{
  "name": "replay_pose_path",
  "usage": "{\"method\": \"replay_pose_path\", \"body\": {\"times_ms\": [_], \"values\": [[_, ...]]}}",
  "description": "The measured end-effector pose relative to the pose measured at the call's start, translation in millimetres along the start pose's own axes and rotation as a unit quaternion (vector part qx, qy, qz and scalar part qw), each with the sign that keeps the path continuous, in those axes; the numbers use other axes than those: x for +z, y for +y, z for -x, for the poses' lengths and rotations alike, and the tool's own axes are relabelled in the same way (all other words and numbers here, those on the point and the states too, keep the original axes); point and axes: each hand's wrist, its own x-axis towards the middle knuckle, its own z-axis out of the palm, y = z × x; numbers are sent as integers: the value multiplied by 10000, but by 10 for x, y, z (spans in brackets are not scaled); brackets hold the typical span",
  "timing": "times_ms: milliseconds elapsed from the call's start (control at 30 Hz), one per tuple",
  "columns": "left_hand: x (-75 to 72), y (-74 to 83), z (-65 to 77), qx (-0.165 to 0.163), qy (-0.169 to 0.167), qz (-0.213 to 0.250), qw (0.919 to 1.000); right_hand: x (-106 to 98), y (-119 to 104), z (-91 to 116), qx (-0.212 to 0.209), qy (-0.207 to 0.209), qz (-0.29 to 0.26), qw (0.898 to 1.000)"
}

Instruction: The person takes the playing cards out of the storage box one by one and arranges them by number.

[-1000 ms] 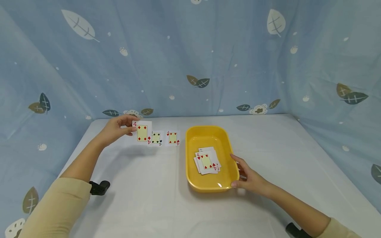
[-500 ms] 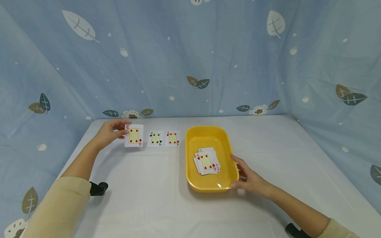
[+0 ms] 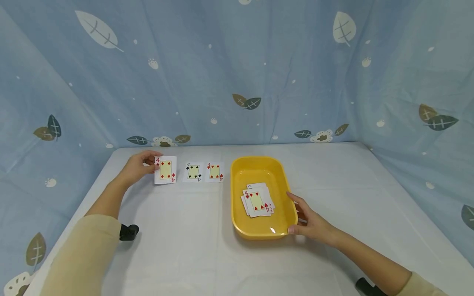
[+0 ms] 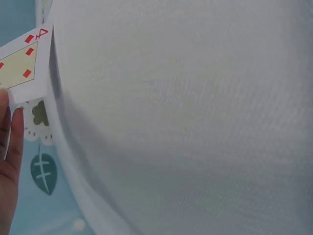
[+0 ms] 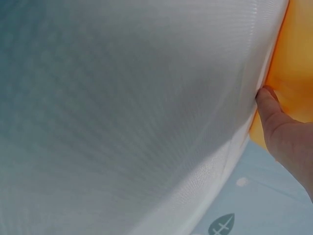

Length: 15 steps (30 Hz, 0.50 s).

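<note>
L slv (image 3: 83, 253) plain beige; R slv (image 3: 418, 286) same; blk wrist cams (image 3: 128, 232).

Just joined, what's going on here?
A person's left hand pinches a four of diamonds by its left edge, at the left end of a row of cards. To its right, a black four and a four of hearts lie face up on the white table. The right hand holds the side of a yellow tray, where more cards lie loosely piled. Can't tell whether the held card touches the table.
</note>
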Motion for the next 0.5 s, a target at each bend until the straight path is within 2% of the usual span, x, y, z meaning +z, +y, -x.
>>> {"method": "replay_pose_path", "body": {"times_ms": [133, 500], "values": [[51, 6, -52, 143, -10, -377, 9992, -7, -9, -3, -23, 2, -10, 10000], [204, -32, -173, 231, -110, -615, 9978, 7, 5, 0, -99, 2, -41, 9999]]}}
